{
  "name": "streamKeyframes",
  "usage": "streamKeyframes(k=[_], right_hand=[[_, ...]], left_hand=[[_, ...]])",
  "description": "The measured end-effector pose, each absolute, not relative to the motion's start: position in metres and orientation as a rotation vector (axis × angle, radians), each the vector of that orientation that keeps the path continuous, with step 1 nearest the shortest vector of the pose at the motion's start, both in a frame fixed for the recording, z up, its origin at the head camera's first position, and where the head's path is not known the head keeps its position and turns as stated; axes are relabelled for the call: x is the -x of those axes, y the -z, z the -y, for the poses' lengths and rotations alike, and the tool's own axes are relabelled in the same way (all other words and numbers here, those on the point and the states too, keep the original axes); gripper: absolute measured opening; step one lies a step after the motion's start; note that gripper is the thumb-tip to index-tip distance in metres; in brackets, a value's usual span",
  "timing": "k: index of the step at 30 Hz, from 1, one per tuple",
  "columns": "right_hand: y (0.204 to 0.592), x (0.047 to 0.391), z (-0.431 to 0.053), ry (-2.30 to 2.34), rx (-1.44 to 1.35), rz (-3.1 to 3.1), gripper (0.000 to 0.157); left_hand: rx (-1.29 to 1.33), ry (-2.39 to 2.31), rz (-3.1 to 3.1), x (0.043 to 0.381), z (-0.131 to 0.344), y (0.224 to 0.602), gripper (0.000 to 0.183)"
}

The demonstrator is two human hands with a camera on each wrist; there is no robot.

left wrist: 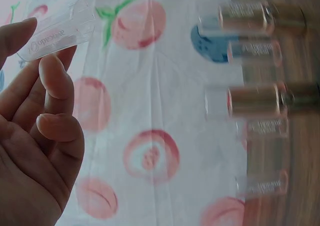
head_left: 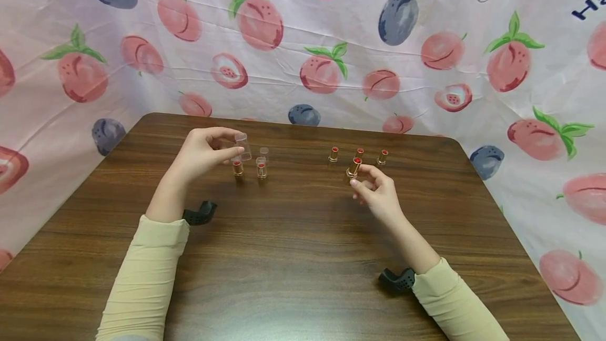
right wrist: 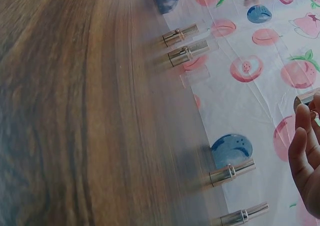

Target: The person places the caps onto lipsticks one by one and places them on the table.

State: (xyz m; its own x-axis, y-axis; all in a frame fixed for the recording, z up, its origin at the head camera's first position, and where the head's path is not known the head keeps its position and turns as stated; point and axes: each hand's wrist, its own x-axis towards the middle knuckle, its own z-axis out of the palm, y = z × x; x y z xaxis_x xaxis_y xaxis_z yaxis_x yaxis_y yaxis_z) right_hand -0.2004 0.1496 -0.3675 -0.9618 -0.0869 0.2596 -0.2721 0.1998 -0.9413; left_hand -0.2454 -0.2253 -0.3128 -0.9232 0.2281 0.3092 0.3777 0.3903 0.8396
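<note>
In the head view my left hand (head_left: 206,147) pinches a clear lipstick cap (head_left: 243,146) between thumb and fingers, raised above the table. Faint lettering shows on the cap's side in the left wrist view. Just below that hand stand two gold lipsticks (head_left: 262,170) with red tips; the left wrist view shows clear covers over both. Loose clear caps (left wrist: 262,184) stand among them. On the other side my right hand (head_left: 377,191) holds an uncapped gold lipstick (head_left: 352,169) upright by its base. Behind it, three more uncapped lipsticks (head_left: 333,154) stand on the wood.
The brown wooden table (head_left: 265,257) has its far edge against a fruit-printed cloth (head_left: 350,25). A black wrist mount (head_left: 201,213) sticks out from the left cuff, and another black mount (head_left: 397,280) from the right.
</note>
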Motion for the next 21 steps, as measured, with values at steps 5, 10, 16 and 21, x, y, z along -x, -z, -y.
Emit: streamKeyframes(k=[5, 10, 16, 21], right_hand=[[0.367, 0.199, -0.142, -1.882, -0.356, 2.303, 0.028], [0.366, 0.199, -0.137, -1.902, -0.354, 2.305, 0.028], [0.367, 0.198, -0.134, -1.89, -0.362, 2.319, 0.028], [0.368, 0.198, -0.13, -1.899, -0.367, 2.317, 0.028]], left_hand=[[0.607, 1.616, 2.462, 0.242, 0.212, 0.308, 0.029], [0.643, 1.634, 2.43, 0.242, 0.199, 0.304, 0.03], [0.714, 1.688, 2.362, 0.242, 0.182, 0.301, 0.027], [0.76, 1.742, 2.308, 0.242, 0.169, 0.298, 0.027]])
